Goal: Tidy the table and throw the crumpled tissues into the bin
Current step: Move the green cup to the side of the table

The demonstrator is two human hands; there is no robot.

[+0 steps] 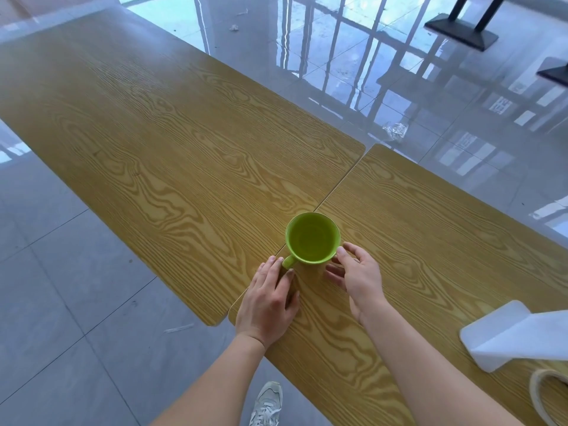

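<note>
Both hands, the left hand (267,298) and right hand (358,279), rest loosely spread beside a green mug (312,238), while right of them a tape roll (550,395) is cut off.

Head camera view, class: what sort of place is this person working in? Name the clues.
Probably a canteen or café-style hall. Two long wood-grain tables stand end to end on a glossy tiled floor, and black pedestal table bases stand beyond. A green mug sits between both hands.

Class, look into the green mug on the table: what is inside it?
The green mug looks empty: only its green inner wall and bottom show. The table surface beneath it is covered.
</note>
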